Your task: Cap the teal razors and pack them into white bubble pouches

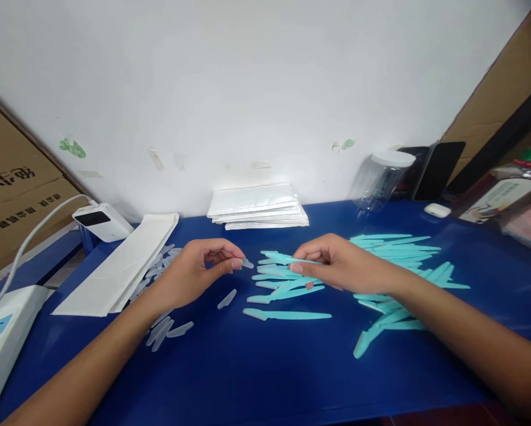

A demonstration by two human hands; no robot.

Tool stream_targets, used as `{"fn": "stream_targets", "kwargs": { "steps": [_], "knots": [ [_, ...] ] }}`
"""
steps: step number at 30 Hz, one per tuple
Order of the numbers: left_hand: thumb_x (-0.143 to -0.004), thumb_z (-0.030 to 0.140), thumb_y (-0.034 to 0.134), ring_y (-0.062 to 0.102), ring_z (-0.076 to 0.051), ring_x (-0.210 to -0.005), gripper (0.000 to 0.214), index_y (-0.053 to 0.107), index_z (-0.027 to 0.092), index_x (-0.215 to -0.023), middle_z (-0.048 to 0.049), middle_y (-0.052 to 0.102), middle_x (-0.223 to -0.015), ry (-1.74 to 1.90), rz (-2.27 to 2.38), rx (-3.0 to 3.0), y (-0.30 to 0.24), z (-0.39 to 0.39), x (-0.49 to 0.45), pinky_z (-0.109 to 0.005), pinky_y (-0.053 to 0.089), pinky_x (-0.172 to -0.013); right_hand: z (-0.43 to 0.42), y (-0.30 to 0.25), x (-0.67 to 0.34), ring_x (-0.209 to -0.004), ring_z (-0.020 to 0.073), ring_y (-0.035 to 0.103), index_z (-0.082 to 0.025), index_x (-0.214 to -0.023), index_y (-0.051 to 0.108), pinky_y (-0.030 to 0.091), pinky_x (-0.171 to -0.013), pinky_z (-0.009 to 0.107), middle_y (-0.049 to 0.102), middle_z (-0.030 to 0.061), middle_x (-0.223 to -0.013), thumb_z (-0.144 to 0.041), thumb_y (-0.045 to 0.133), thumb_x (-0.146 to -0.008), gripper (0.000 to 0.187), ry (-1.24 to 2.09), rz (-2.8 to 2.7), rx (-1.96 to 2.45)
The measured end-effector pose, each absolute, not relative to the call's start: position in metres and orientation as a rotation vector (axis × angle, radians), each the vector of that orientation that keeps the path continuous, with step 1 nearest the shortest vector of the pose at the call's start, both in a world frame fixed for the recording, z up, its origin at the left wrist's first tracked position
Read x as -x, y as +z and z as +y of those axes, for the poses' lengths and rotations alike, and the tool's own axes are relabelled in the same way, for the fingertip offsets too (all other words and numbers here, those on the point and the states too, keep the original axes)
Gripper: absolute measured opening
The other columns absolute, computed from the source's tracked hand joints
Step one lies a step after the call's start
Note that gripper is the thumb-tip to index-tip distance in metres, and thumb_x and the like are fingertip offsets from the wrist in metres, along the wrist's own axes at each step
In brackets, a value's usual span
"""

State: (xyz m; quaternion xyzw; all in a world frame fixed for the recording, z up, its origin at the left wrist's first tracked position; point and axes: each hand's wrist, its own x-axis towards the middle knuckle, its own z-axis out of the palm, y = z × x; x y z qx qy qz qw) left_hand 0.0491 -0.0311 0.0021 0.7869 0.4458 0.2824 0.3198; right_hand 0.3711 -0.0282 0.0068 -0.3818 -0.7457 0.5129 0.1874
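Observation:
Between thumb and fingers, my left hand [207, 265] pinches a small translucent blade cap [247, 263]. My right hand [330, 263] is closed on a turquoise eyebrow razor [277, 257], its blade end pointing left toward the cap; the two are a short gap apart. Under and in front of my right hand lie several more turquoise razors [287, 315]. A bigger pile of razors [393, 245] spreads beneath and around my right forearm. One loose cap [227, 299] lies below my left hand, and more caps [161, 334] are scattered beside my left forearm, partly hidden by it.
White padded envelopes [118, 260] lie at left, with another stack [258, 204] against the wall. A white power bank [103, 220] with a cable and a power strip [7, 337] are at far left. A clear jar [383, 180], phone [438, 171] and bottle [500, 189] stand at back right.

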Motion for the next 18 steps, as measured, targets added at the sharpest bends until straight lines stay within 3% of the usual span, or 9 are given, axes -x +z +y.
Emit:
{"fn": "stream_targets", "kwargs": {
  "steps": [5,10,15,18],
  "knots": [
    [-0.095,0.044,0.080,0.081,-0.023,-0.085,0.021,0.084,0.025,-0.103,-0.0055,0.086,-0.095,0.896,1.165,-2.010,0.001,-0.038,-0.058,-0.033,0.067,-0.073,-0.029,0.006,-0.370,-0.047,0.0099,0.043,-0.020,-0.082,0.074,0.031,-0.047,0.027,0.066,-0.0011,-0.064,-0.064,0.071,-0.097,0.047,1.415,-2.148,1.024],
    [-0.094,0.042,0.083,0.081,-0.023,-0.081,0.022,0.085,0.023,-0.104,-0.0060,0.086,-0.091,1.004,1.161,-1.987,-0.002,-0.040,-0.059,-0.034,0.068,-0.070,-0.031,0.003,-0.369,-0.048,0.0109,0.044,-0.020,-0.087,0.076,0.030,-0.047,0.028,0.069,0.0006,-0.067,-0.069,0.068,-0.096,0.050,1.421,-2.157,1.040],
    [-0.092,0.040,0.085,0.081,-0.022,-0.078,0.020,0.086,0.023,-0.103,-0.0055,0.086,-0.089,0.993,1.116,-1.932,-0.003,-0.043,-0.065,-0.031,0.068,-0.067,-0.035,0.005,-0.367,-0.064,0.0178,0.065,-0.021,-0.085,0.076,0.037,-0.053,0.027,0.068,0.0014,-0.068,-0.066,0.071,-0.095,0.046,1.452,-2.151,1.027],
    [-0.091,0.039,0.086,0.081,-0.023,-0.077,0.019,0.088,0.023,-0.101,-0.0054,0.086,-0.087,0.984,1.113,-1.905,-0.001,-0.047,-0.070,-0.032,0.068,-0.066,-0.038,0.006,-0.365,-0.065,0.0184,0.066,-0.022,-0.086,0.076,0.037,-0.053,0.027,0.070,0.0018,-0.070,-0.063,0.071,-0.097,0.043,1.438,-2.164,1.018]
  ]
}}
